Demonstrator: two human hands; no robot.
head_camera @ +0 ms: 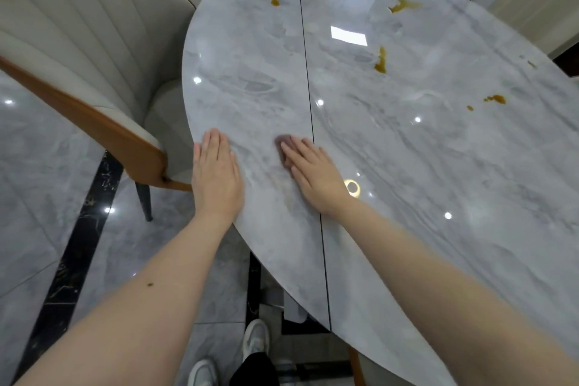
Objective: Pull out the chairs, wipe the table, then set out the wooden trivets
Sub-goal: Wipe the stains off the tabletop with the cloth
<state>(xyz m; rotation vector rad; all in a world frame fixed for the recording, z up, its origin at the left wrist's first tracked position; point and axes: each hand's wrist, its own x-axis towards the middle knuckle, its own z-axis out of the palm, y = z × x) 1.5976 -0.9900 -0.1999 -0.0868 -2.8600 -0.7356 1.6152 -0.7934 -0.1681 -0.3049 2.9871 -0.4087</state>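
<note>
Overhead, an oval grey marble counter (407,150) fills the centre and right, its long axis running from lower centre to upper right. Both hands lie flat near its left edge, fingers straight, holding nothing: left hand (216,175), right hand (313,175). Roughly six brown stains (381,60) dot the upper half. One cream chair (78,56) stands upper left.

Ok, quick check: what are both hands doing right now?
Left hand: open, flat on the table edge, holding nothing.
Right hand: open, fingers straight on the tabletop, holding nothing.
</note>
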